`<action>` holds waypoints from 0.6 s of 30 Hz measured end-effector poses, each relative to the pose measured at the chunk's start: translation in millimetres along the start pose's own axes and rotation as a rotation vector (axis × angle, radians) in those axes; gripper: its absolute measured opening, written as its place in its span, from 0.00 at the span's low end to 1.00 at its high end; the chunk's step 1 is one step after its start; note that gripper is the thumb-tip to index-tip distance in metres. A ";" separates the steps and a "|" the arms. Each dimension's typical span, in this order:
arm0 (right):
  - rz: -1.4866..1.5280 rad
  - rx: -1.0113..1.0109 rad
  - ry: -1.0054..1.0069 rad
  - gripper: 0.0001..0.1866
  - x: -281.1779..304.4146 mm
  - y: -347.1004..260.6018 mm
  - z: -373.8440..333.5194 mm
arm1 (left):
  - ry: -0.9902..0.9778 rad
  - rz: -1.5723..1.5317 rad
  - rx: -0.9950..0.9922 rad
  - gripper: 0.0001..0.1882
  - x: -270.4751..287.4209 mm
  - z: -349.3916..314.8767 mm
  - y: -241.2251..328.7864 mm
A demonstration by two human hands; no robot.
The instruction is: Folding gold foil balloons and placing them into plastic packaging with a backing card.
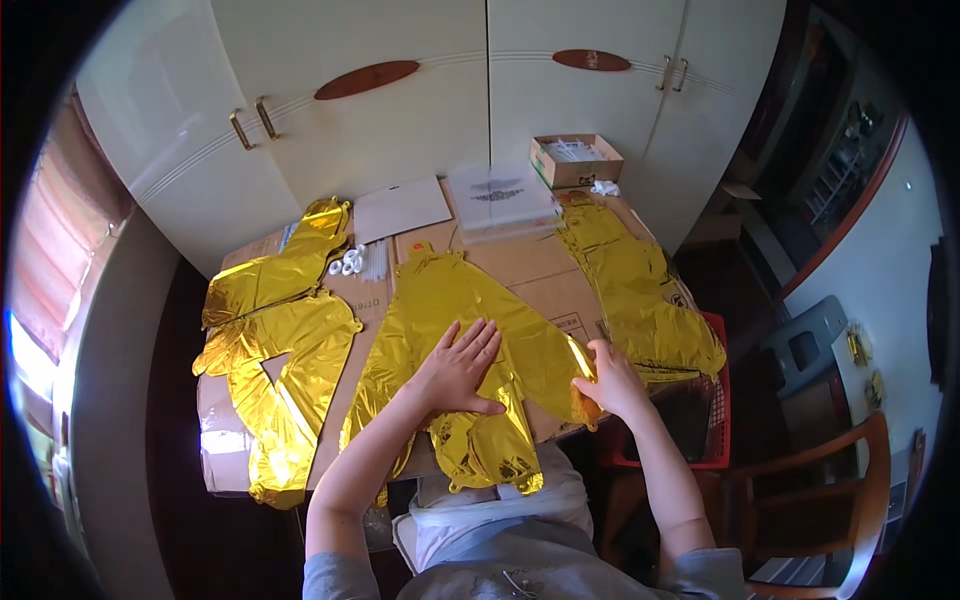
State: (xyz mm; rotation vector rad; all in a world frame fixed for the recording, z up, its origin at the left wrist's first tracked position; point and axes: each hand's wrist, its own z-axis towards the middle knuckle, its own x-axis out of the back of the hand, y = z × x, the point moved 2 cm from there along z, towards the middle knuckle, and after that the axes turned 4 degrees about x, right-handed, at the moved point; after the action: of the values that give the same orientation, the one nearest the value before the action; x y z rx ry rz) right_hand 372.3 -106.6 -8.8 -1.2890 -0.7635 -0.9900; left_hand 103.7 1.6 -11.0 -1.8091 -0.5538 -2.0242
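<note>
GOLD FOIL PC [525, 350] FLAT AT CTR OF TABLE [540, 262], BOTH HANDS AT IT

Narrow end pts away from person, twd cabinet [400, 125]; broad end at near edge, one lobe past it. Long axis approx near-far; one corner runs out to R. L hand [455, 370]: palm down on foil, fingers slightly apart, tips fwd & R. R hand [615, 382]: at R corner, thumb twd foil; can't tell if gripping. L foil [315, 390] & R foil [640, 290] lie either side

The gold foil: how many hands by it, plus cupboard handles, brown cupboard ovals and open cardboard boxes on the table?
Left hand and right hand by the gold foil: 2
Cupboard handles: 4
Brown cupboard ovals: 2
Open cardboard box: 1
Total: 9
</note>
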 end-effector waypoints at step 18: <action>0.443 -0.058 0.099 0.21 5.4 -9.0 -4.4 | -0.035 0.062 0.020 0.64 5.2 -5.5 0.2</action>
State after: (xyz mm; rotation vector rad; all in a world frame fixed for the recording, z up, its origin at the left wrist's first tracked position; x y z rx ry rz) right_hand 365.9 -111.9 -0.9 -1.3721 -0.3509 -0.7126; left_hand 98.6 -1.4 -6.3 -1.8301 -0.5191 -1.9435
